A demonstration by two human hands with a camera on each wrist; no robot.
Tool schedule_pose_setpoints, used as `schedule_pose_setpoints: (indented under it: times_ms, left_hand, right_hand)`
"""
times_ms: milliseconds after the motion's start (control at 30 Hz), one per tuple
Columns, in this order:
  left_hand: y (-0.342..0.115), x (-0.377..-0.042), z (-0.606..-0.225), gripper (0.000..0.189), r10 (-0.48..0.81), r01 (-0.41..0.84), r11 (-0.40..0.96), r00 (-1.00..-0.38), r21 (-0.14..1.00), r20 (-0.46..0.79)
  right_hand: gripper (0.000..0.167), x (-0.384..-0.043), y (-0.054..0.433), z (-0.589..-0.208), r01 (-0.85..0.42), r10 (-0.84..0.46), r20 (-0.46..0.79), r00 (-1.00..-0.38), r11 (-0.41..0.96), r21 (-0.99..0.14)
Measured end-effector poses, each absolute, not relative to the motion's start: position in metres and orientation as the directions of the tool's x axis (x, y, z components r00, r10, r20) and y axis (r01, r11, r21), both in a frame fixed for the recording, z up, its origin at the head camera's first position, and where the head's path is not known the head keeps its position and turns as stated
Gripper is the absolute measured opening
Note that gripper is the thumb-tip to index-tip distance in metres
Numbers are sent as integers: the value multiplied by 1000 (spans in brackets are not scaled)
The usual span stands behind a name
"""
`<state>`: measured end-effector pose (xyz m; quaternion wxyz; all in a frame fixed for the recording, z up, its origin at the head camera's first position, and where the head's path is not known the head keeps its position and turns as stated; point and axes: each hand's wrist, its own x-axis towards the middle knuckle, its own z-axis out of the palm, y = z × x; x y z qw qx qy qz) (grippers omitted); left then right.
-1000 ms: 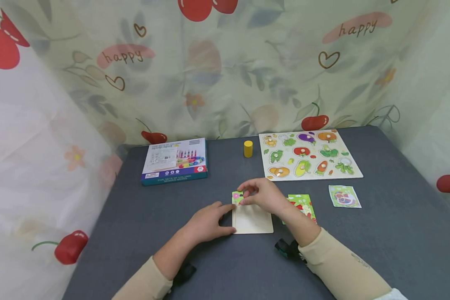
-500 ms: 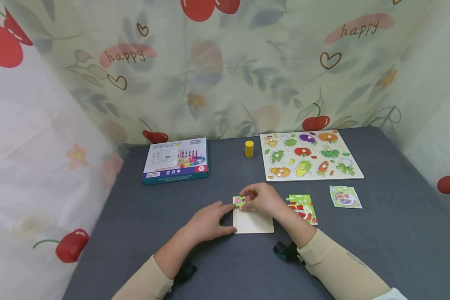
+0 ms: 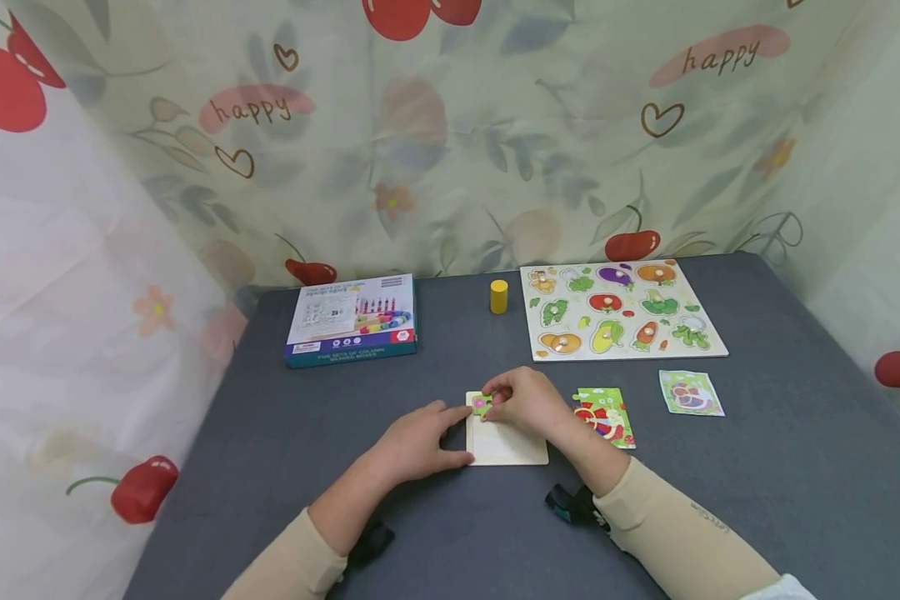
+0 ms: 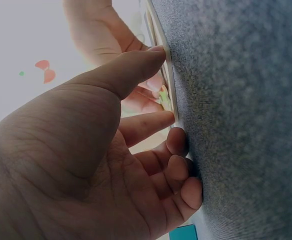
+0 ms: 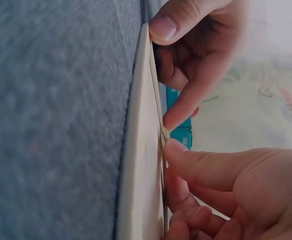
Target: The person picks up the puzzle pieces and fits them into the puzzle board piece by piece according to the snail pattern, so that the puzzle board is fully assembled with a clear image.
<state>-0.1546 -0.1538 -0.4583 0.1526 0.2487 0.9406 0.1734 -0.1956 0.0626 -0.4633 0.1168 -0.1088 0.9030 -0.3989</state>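
The right hand [image 3: 527, 404] pinches a small green puzzle piece [image 3: 480, 404] with a pink flower on it, between thumb and fingers. The piece sits at the far left corner of a pale wooden board [image 3: 508, 448], just in front of the left hand's index fingertip; whether it lies fully flat there, I cannot tell. The left hand [image 3: 414, 446] is spread, its thumb and index finger apart and touching the board's left edge, while its other fingers bend loosely near the bench [image 3: 450, 542].

Just beside the right wrist, on its outer side, lies a group of green and red puzzle pieces [image 3: 607, 408], partly hidden by the forearm. Farther out to the right of that hand is a small picture card [image 3: 691, 393]. Beyond the right hand, and to its right, a vegetable board [image 3: 626, 337] lies flat, with a yellow cylinder [image 3: 498, 297] upright to the left of it. Beyond the left hand lies a flat box [image 3: 351, 322], and behind everything hangs a printed cloth [image 3: 450, 183].
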Motion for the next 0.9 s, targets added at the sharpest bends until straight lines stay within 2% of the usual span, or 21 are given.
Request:
schedule_pose_setpoints:
  times_ms: [367,633,900]
  left_hand:
    - [-154,-155,-458,72,518,409,817,-831,407,-205]
    - [-153,-155,-459,72,514,404,819,-832,407,-210]
    - [-153,-153,-457,72,518,412,817,-832,403,-199]
  right_hand:
    - [23,-191,59,-462,-162,-297,-90,-951,723,-672]
    - [4,-189,57,-467,-210,-299,-39,-953,750,-628]
    - [8,-188,58,-460,-286,-381,-41,-924,757,-588]
